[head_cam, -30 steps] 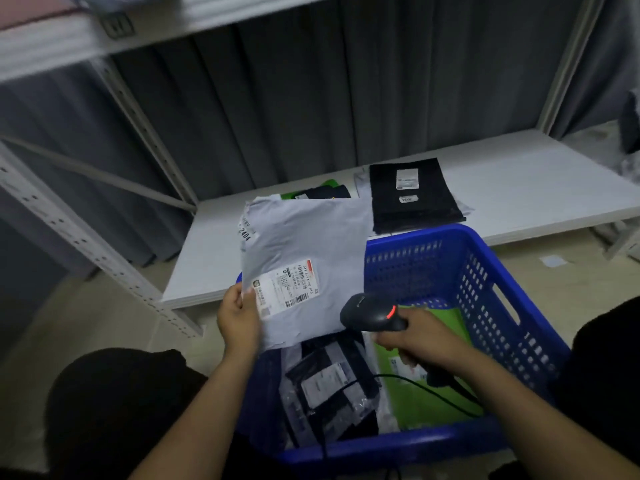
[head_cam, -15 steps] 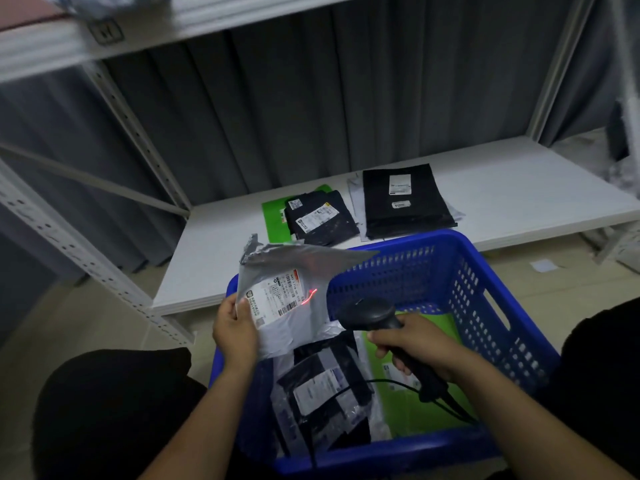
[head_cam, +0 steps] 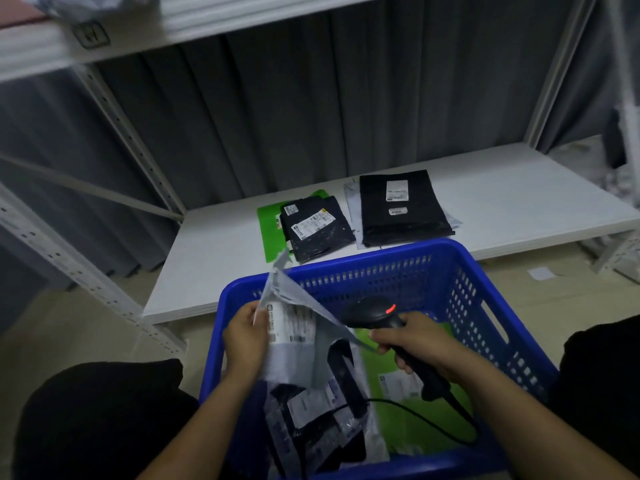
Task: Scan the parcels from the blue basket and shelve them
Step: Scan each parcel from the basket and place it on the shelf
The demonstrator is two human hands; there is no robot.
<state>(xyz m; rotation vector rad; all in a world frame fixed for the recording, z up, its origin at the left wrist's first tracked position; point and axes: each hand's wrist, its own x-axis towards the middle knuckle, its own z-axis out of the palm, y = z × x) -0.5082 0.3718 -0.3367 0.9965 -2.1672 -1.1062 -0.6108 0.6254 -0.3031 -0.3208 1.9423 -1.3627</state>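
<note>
grey curtain (head_cam: 311, 116) fills the back of the view, behind a white metal shelving rack (head_cam: 114, 109).
lower shelf (head_cam: 519, 206) of the rack is a white board carrying parcels near its middle.
blue basket (head_cam: 346, 263) sits just in front of the lower shelf, between the person's knees, with its far rim close to the shelf edge.
on the shelf: a large black parcel (head_cam: 401, 223) lies flat to the right, on top of a pale grey one whose edges show. just left of it, a smaller dark parcel (head_cam: 317, 230) lies tilted over a green parcel (head_cam: 268, 237).
in the basket: a green parcel (head_cam: 391, 431) lies along the right side and a heap of dark, clear-wrapped parcels (head_cam: 318, 420) along the left.
grey parcel (head_cam: 294, 355) is held above the basket's left half, bent and drooping, with its white label facing up.
left hand (head_cam: 246, 337) grips the grey parcel at its left edge, thumb beside the label.
right hand (head_cam: 415, 341) is clenched round the handle of a black scanner (head_cam: 370, 311). the scanner head points toward the parcel, just right of it.
a small red light (head_cam: 390, 309) glows on top of the scanner.
</note>
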